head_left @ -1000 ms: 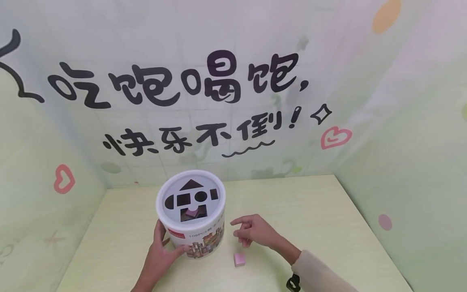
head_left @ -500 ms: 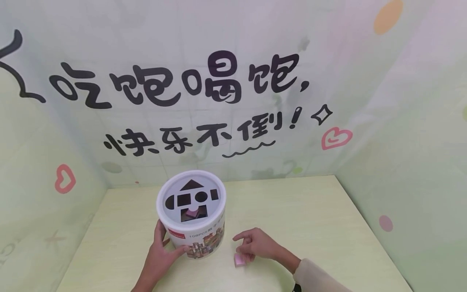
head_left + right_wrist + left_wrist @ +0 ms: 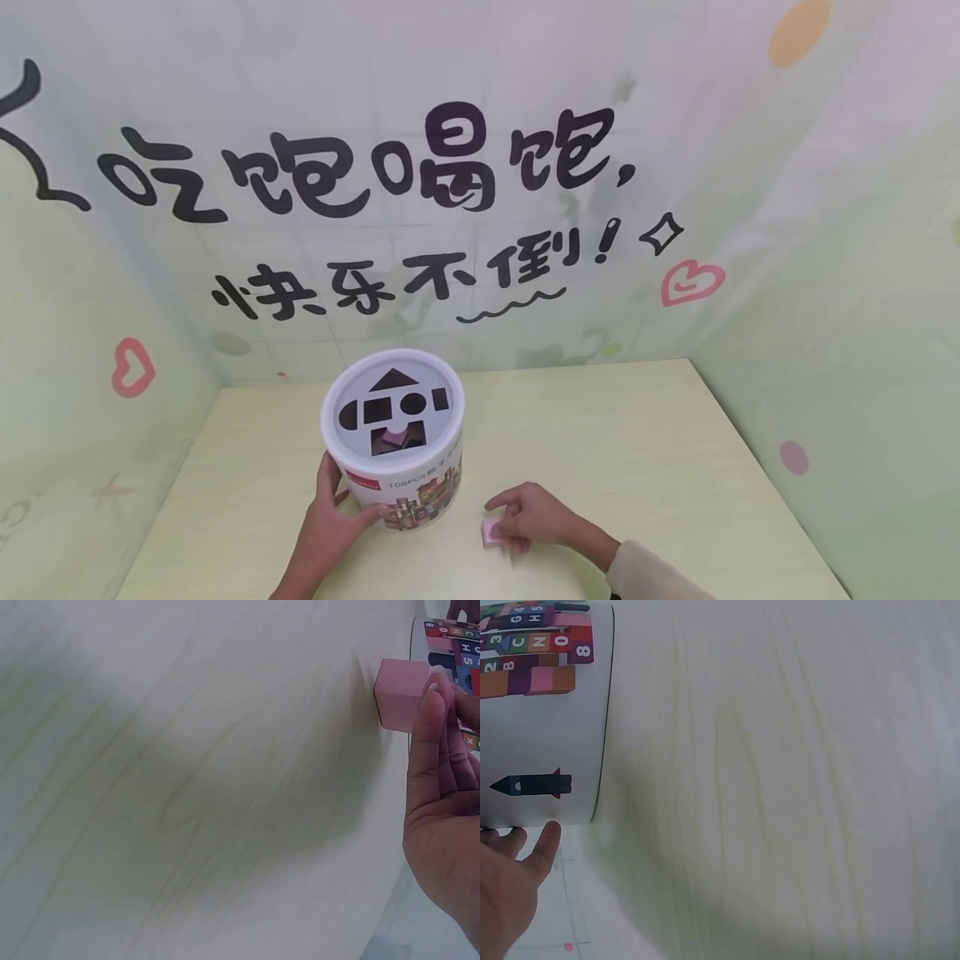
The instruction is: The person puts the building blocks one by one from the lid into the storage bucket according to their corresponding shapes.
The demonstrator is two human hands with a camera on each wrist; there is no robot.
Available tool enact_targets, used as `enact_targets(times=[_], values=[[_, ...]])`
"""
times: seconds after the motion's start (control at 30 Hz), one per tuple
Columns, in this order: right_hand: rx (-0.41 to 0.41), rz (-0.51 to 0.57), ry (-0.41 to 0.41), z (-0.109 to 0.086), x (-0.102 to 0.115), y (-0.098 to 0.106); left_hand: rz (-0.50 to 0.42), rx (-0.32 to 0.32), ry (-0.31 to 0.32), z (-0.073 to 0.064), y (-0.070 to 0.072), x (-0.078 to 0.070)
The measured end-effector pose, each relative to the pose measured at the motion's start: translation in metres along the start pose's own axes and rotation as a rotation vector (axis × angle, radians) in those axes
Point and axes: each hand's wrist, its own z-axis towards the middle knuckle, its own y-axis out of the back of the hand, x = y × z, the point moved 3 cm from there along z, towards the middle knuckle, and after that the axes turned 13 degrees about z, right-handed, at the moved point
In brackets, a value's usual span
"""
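Note:
A white round toy-block bucket stands on the table, its lid cut with several shaped openings. Pink pieces show through the lid's front opening. My left hand grips the bucket's lower left side, thumb in front and fingers reaching round behind. Right of the bucket, a small pink cube block sits on the tabletop. My right hand pinches it between thumb and fingers; the right wrist view has the fingertips at one side of the block. Part of the block is hidden by the hand.
A pale wood-grain table spreads round the bucket. At its back stands a printed wall with black lettering, and further walls close off the left and right sides.
My right hand has come down from above the pink block and now takes hold of it. The left hand and bucket stay where they were.

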Motion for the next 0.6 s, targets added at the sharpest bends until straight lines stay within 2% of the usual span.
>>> enact_targets(times=[0.4, 0.6], values=[[0.034, -0.03, 0.003, -0.0007, -0.0003, -0.0011, 0.01, 0.001, 0.009, 0.0019, -0.0002, -0.0001], [0.031, -0.036, -0.027, -0.0028, -0.0011, -0.0053, 0.026, 0.009, 0.02, -0.0001, 0.0, -0.0016]])
